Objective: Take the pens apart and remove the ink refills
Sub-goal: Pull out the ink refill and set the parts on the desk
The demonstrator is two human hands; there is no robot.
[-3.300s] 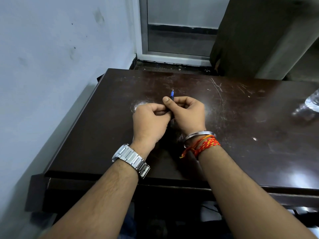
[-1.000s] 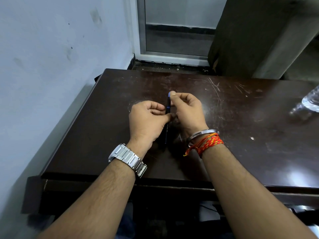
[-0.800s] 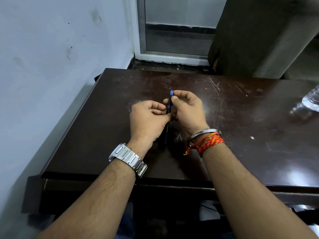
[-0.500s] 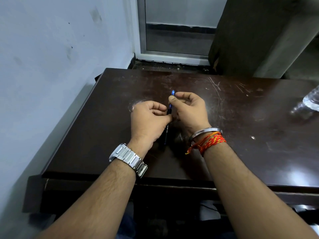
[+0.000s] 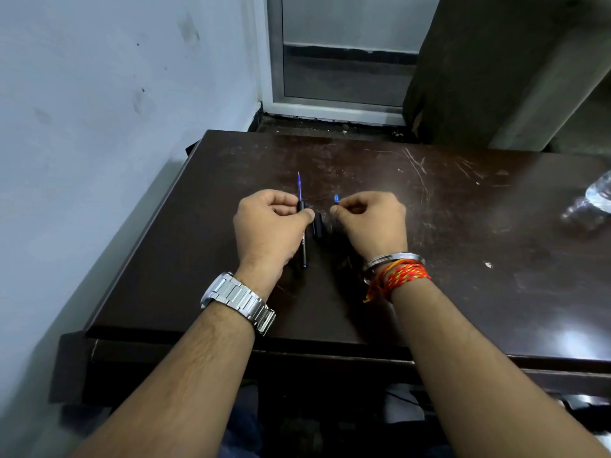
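Note:
My left hand [image 5: 269, 226] grips a slim black pen barrel [image 5: 303, 247] that points away from me. A thin blue ink refill [image 5: 299, 190] sticks out of the barrel's far end. My right hand [image 5: 372, 223] pinches a small blue-tipped pen piece [image 5: 336, 198] between thumb and fingers, a short way right of the barrel. Another dark pen part [image 5: 319, 228] lies on the dark brown table [image 5: 463, 226] between my hands, partly hidden by them.
A blue-grey wall [image 5: 99, 127] runs close along the table's left edge. A clear plastic bottle [image 5: 595, 196] lies at the table's right side. Beyond the far edge stand a door frame and a dark panel.
My hands have pulled apart. The blue-tipped piece has come off in my right hand, and the blue refill now stands bare out of the barrel in my left.

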